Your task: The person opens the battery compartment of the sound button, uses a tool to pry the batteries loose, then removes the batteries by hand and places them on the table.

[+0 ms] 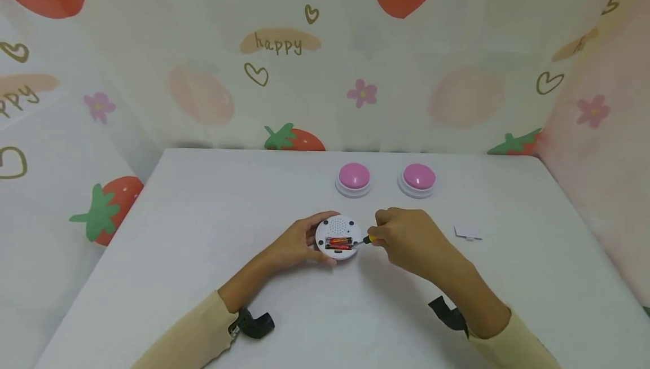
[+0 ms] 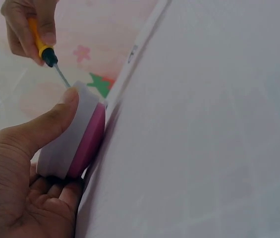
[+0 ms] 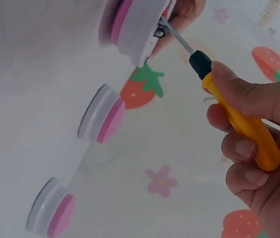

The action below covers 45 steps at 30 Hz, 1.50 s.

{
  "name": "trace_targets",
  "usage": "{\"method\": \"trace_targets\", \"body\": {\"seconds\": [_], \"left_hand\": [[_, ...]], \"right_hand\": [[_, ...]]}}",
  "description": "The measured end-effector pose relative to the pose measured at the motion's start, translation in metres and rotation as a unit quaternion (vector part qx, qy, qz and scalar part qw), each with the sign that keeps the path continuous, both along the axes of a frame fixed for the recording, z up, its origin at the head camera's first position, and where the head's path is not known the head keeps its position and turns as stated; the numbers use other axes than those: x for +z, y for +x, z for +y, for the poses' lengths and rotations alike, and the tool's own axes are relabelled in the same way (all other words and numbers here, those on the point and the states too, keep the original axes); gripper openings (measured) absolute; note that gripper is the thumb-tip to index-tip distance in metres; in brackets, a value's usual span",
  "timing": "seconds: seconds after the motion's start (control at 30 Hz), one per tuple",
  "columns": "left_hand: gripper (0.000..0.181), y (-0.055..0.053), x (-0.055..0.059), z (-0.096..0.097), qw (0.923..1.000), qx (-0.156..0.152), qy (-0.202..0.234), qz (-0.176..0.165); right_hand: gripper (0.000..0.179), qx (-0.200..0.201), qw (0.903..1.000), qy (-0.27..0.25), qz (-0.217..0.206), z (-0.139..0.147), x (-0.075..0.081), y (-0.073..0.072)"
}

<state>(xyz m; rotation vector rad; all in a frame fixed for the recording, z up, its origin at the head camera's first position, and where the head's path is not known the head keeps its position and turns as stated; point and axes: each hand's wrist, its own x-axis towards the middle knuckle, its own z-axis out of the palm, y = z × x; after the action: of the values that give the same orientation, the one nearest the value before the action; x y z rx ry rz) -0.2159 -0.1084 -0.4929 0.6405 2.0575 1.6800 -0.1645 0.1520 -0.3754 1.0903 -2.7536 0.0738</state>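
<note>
Holding upturned button [image 1: 337,227], left fingers [image 2: 70,193], gripping screwdriver [image 3: 251,134], right fingers [image 3: 241,148]

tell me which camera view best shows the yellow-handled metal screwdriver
The right wrist view: the yellow-handled metal screwdriver is largest there, with handle, dark collar and shaft visible. The left wrist view shows shaft, collar and part of the handle; in the head view it's tiny, mostly hidden by the right hand.
</note>
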Motion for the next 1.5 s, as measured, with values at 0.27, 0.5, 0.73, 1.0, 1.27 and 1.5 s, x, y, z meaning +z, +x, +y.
{"method": "trace_targets", "body": {"seconds": [0.27, 0.5, 0.73, 1.0, 1.27, 1.5], "left_hand": [[0.095, 0.001, -0.003, 0.0, 1.0, 0.0, 0.006, 0.001], [0.095, 0.001, -0.003, -0.001, 0.9999, -0.005, 0.005, 0.007], [0.095, 0.003, -0.003, -0.001, 0.9999, 0.002, -0.01, 0.008], [0.096, 0.0, -0.002, 0.001, 0.9999, -0.001, -0.004, 0.012], [0.097, 0.0, 0.0, 0.0, 0.9997, 0.004, -0.011, 0.02], [0.098, 0.0, -0.002, 0.001, 0.9999, 0.002, -0.003, 0.015]], "right_hand": [[0.014, 0.014, 0.9951, 0.098, -0.007, -0.02, 0.013, -0.003], [0.012, 0.023, 0.993, 0.115, -0.008, -0.029, 0.018, -0.003], [0.011, 0.022, 0.9911, 0.131, -0.008, -0.033, 0.017, -0.002], [0.014, -0.007, 0.999, 0.045, 0.005, -0.016, 0.003, -0.004], [0.013, -0.039, 0.9931, -0.109, -0.018, 0.005, -0.019, -0.003], [0.016, -0.05, 0.9847, -0.164, -0.032, 0.015, -0.03, -0.004]]}}
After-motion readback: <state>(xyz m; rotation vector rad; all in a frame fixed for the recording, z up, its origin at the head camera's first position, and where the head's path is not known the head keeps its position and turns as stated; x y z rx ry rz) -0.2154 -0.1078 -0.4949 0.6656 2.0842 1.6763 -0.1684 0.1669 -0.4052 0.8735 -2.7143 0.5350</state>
